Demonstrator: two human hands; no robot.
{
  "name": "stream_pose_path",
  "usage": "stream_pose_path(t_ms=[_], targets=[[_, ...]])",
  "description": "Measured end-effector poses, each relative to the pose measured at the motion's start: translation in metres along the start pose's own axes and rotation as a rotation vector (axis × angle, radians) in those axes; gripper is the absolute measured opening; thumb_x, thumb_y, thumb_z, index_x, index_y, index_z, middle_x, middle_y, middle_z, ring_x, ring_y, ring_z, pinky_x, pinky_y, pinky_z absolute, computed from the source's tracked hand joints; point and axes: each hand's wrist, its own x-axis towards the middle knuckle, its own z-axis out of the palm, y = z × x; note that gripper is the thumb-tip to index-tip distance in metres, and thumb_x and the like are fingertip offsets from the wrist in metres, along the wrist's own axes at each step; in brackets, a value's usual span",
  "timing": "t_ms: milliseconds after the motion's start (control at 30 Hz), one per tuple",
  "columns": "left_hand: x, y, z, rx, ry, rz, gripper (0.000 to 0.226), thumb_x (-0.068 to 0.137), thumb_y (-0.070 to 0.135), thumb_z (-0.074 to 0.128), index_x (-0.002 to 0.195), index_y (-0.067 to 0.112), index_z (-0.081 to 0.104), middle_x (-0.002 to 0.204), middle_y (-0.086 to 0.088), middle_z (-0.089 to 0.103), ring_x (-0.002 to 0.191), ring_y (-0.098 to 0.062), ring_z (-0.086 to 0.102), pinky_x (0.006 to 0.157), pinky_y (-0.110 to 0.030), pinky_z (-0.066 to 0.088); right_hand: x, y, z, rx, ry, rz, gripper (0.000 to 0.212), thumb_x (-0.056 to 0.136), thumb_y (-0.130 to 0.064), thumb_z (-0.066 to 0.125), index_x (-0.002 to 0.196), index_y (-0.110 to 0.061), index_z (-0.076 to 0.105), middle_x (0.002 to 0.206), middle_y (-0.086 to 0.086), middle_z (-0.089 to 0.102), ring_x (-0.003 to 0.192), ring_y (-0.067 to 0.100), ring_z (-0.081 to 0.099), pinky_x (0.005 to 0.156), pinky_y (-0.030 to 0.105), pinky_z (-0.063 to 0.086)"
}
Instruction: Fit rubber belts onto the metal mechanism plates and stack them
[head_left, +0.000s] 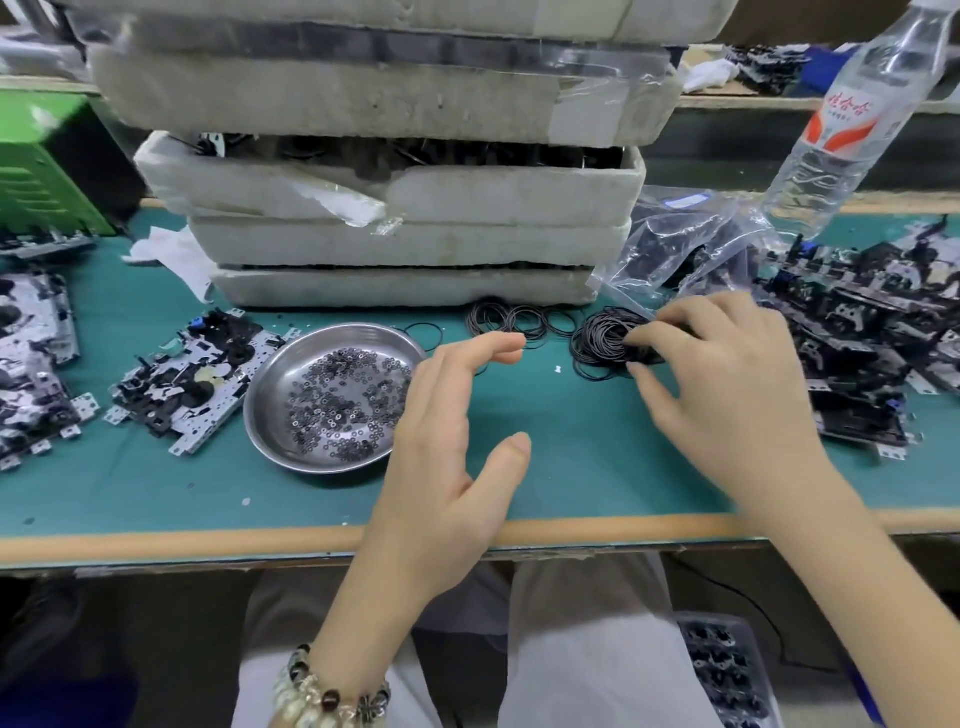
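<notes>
Black belts (602, 340) — teal table (571, 467).

Green bench (571, 467): belts (597, 345), dish (264, 395), plates (176, 384)

A bench (571, 467) topped with a teal mat and edged in pale wood runs across the room. Behind it stands a second wooden bench (753, 101). A green box (41, 161) sits far left. Light is soft and even.

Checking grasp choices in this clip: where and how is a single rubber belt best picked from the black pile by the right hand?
A loose loop at the belt pile's front-left edge, pinched thumb-to-forefinger from above. The belts lie flat and tangled on the table, so an edge strand likely lifts free easier than the middle. The right hand pinches at its right side.
</notes>
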Motion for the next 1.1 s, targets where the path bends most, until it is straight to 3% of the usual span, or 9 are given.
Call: stream_pose_path(t_ms=[200,367,600,1100], targets=[[0.000,0.003,0.000,0.032,-0.004,-0.002,0.050,0.082,0.025,0.050,0.132,0.019,0.052,0.129,0.008,0.056,0.129,-0.023,0.049,0.111,-0.032,0.037,-0.006,-0.005,0.013,0.015,0.169,0.026,0.005,0.083,-0.009,0.068,0.087,-0.009,0.073,0.088,0.008,0.067,0.088,0.037,0.058,0.072,0.044,0.039],[0.001,0.004,-0.001,0.059,-0.007,0.001,0.049,0.083,0.025,0.050,0.131,0.017,0.054,0.129,0.008,0.055,0.129,-0.022,0.049,0.110,-0.028,0.036,-0.007,-0.007,0.018,0.046,0.173,0.007,0.010,0.084,-0.011,0.070,0.093,-0.010,0.075,0.094,0.007,0.069,0.089,0.037,0.057,0.073,0.044,0.038],[0.001,0.007,-0.001,0.085,-0.014,-0.008,0.048,0.083,0.026,0.049,0.129,0.015,0.056,0.127,0.008,0.055,0.127,-0.020,0.048,0.109,-0.026,0.035,-0.007,-0.006,0.020,0.042,0.228,-0.007,0.009,0.085,-0.012,0.068,0.087,-0.011,0.077,0.091,0.006,0.070,0.087,0.037,0.058,0.074,0.044,0.038],[0.001,0.010,-0.002,0.119,-0.025,-0.018,0.045,0.085,0.028,0.050,0.127,0.016,0.058,0.126,0.008,0.055,0.127,-0.018,0.047,0.108,-0.022,0.033,-0.009,-0.016,0.018,0.183,0.245,0.107,0.004,0.088,-0.012,0.065,0.089,-0.011,0.069,0.086,0.003,0.068,0.091,0.030,0.057,0.076,0.039,0.036]])
